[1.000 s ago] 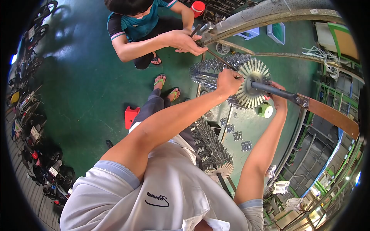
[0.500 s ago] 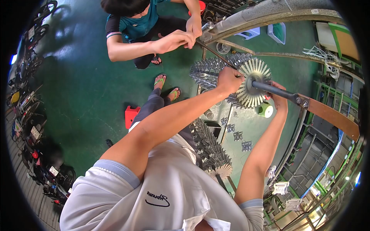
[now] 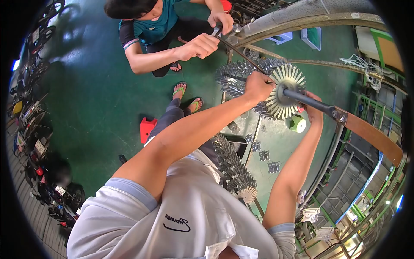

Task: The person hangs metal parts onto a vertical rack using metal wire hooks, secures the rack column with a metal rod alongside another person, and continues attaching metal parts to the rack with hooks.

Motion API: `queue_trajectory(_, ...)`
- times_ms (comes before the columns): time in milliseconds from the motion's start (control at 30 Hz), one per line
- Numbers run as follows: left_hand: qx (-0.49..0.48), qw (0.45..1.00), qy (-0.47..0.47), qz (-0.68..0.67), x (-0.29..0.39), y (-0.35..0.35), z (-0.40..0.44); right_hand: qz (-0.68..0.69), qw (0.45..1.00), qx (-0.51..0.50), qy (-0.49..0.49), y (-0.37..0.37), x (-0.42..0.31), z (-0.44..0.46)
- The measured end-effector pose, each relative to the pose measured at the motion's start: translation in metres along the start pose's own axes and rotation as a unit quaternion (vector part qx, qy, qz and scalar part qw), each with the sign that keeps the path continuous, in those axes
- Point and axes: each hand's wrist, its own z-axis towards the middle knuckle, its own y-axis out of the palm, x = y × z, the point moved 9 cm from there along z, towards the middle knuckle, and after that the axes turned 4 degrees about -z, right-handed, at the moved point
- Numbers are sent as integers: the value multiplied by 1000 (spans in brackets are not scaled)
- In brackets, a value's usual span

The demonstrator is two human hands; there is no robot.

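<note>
A pale disc of radiating fins (image 3: pixel 276 105) on a dark shaft (image 3: pixel 307 100) is between my hands, with dense rows of shiny metal pieces (image 3: pixel 230 80) behind it. At the disc's left edge, my left hand (image 3: pixel 260 87) is closed in a pinch; what it holds, if anything, is hidden. My right hand (image 3: pixel 314 108) is at the disc's right side, beneath the shaft, its fingers mostly hidden. A thin dark rod (image 3: pixel 241 55) slants from a co-worker's hands (image 3: pixel 200 46) down to near my left hand.
A brown flat bar (image 3: pixel 373 136) is bolted to the shaft. Below is a second finned row (image 3: pixel 235 166). A red stool (image 3: pixel 148 129) and a green-and-white stool (image 3: pixel 297 124) stand on the floor. Motorbikes (image 3: pixel 36 151) line the left; metal racks (image 3: pixel 336 181) stand at right.
The co-worker's hands have moved apart, one rising slightly to the right. My left hand has shifted slightly right, with the disc. My right hand is nearly still.
</note>
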Motion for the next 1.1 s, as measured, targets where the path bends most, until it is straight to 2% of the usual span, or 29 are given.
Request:
queue_trajectory(467,0,1000,15,-8,0,5,11,-1,1000,30,11,-7,4,2)
queue_trajectory(667,-24,999,-37,-14,0,5,9,-8,1000,22,-4,-12,12,6)
queue_trajectory(767,-24,999,-36,-25,1,5,7,5,999,35,21,-12,6,0)
queue_trajectory(1100,-16,1000,-9,-6,0,4,8,17,999,19,20,-3,-3,-9)
